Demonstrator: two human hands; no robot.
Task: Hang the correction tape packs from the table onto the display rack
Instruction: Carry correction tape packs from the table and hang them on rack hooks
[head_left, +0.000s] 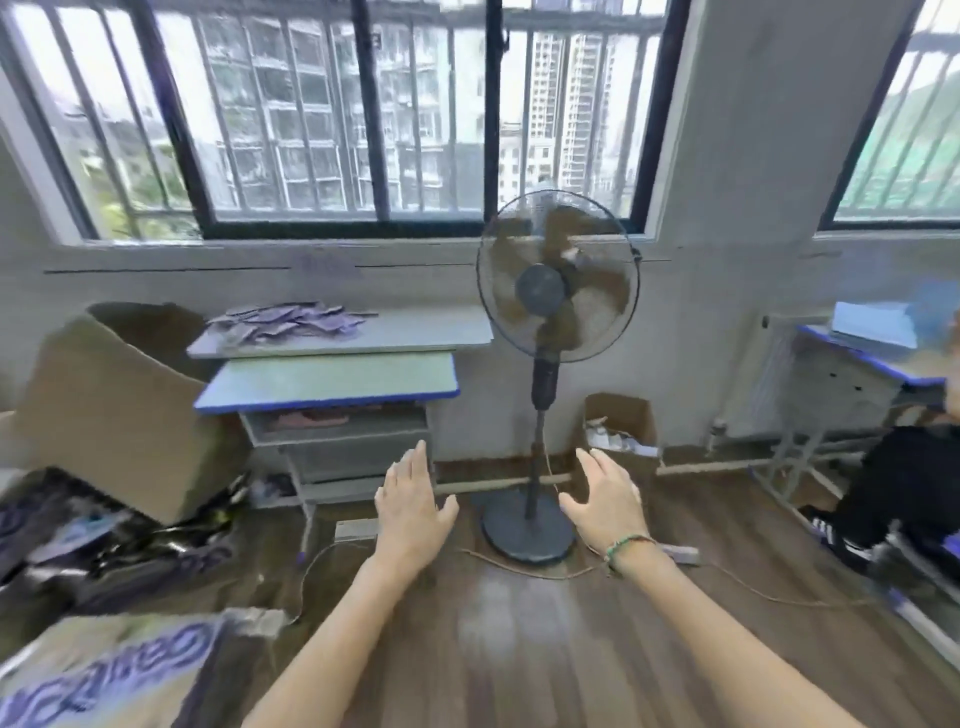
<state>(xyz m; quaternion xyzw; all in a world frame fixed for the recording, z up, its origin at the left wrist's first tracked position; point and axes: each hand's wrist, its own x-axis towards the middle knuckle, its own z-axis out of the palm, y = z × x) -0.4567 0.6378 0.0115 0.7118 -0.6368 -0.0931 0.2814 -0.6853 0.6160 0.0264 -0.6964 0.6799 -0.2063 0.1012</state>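
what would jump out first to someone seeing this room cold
Two bare hands reach forward at the bottom centre, the left hand and right hand both open and empty. Right behind them a standing fan rises from the wooden floor before the barred window. Left of it, a heap of purple correction tape packs covers the far table.

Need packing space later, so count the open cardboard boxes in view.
2: a large cardboard box tilted at the left beside the desk, and a small cardboard box on the floor right of the fan. Others may be hidden.
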